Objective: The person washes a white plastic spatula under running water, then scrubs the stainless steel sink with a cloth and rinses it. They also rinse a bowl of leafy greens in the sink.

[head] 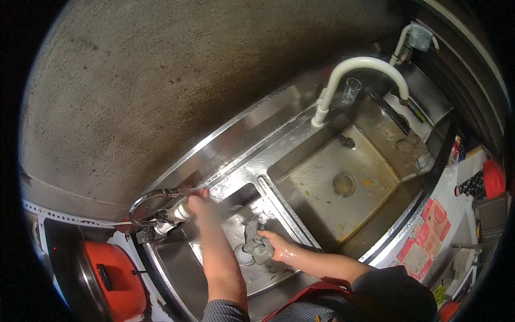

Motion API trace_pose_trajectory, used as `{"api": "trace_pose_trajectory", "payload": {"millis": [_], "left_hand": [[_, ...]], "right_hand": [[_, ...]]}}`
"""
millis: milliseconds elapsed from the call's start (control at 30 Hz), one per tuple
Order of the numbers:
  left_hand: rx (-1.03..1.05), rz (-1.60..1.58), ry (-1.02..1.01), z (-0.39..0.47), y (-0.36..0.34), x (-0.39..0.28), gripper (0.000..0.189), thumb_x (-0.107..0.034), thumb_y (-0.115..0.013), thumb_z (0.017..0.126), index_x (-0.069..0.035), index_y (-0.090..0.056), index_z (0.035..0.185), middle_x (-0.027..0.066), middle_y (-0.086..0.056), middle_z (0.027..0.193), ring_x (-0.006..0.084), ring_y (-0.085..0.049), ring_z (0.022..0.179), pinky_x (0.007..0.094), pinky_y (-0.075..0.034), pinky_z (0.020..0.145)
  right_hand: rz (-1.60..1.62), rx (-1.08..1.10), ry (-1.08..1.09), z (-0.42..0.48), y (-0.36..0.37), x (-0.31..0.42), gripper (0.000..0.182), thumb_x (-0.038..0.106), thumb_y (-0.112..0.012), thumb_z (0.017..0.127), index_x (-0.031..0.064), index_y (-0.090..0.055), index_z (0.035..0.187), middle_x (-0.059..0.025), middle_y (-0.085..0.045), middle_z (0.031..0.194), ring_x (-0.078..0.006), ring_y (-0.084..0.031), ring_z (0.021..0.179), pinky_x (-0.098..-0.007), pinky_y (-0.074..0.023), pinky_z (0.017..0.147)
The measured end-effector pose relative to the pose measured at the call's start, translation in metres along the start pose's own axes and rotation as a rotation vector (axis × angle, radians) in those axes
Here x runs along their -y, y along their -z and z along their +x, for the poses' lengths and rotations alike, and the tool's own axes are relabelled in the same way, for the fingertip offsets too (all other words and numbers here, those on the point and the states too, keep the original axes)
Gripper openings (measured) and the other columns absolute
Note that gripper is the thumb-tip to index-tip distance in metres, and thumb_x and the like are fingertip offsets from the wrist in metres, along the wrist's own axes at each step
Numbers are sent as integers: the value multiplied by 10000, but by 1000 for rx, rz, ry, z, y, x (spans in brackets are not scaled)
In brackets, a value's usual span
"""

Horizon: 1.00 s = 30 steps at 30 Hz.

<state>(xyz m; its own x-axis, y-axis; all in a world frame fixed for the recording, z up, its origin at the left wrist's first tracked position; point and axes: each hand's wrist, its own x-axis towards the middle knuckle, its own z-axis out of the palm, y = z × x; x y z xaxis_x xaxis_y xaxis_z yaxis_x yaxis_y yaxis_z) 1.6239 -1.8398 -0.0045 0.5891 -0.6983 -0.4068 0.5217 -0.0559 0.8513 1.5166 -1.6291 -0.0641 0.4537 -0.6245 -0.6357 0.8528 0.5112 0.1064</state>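
My left hand (200,205) is at the tap over the left sink basin (189,245), beside the outer end of its curved metal spout (161,194) and white body (177,213). Motion blur hides whether the fingers are closed around it. Lower and to the right, my right hand (277,244) grips a bunched, wet-looking grey cloth (259,250). That cloth hangs over the left basin, partly covering a pale round shape (243,255) at the drain area. Water glistens on my right wrist.
The right basin (318,193) holds a dark scrubber (346,141) and food scraps, under a white gooseneck faucet (364,62). A clear glass (352,90) stands behind it. An orange-red lidded pot (124,277) sits at the left; red-and-white printed paper (426,237) lies at the right.
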Motion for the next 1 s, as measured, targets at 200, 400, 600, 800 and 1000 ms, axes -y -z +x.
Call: {"api": "trace_pose_trajectory", "payload": {"millis": [200,400,600,800,1000], "left_hand": [[81,1444,-778,-45,-4,50,642,-359,-515,809,120,-359,1206,321,-284,1290,396,-290,1198,503,-205,999],[1015,1440,-1156,-135,-55,127,663,-462,-423,852,-84,-245,1366,228,-120,1421,382,-60,1322,514,-27,1048],[1608,995,-566,-193,-61,137,620,-428,-499,850,-72,-326,1327,172,-201,1418,319,-167,1319,412,-151,1058],[839,-32,305,-93,6,64,157,-179,-522,861,-34,-554,911,71,-594,818,169,-564,770,286,-462,735],[416,-833,386,-8,30,8,55,-81,-521,758,-49,-563,744,81,-579,713,206,-530,655,346,-452,687]], "right_hand": [[-16,4,-21,-21,3,1,267,218,-492,866,3,-537,1017,-131,-605,941,-251,-601,853,-390,-480,806],[-92,-163,56,-62,3,-2,300,237,-486,881,34,-495,1102,-118,-569,1036,-216,-556,924,-365,-464,799],[-122,-8,119,-77,-4,-2,258,272,-446,900,48,-502,1015,-105,-549,998,-204,-532,917,-356,-450,793],[-49,-113,0,-44,38,-5,246,209,-501,862,25,-541,1020,-113,-608,937,-251,-592,816,-415,-480,751],[-90,-17,-37,-45,39,-16,280,222,-473,870,7,-523,1042,-152,-595,971,-291,-582,881,-431,-467,805]]}}
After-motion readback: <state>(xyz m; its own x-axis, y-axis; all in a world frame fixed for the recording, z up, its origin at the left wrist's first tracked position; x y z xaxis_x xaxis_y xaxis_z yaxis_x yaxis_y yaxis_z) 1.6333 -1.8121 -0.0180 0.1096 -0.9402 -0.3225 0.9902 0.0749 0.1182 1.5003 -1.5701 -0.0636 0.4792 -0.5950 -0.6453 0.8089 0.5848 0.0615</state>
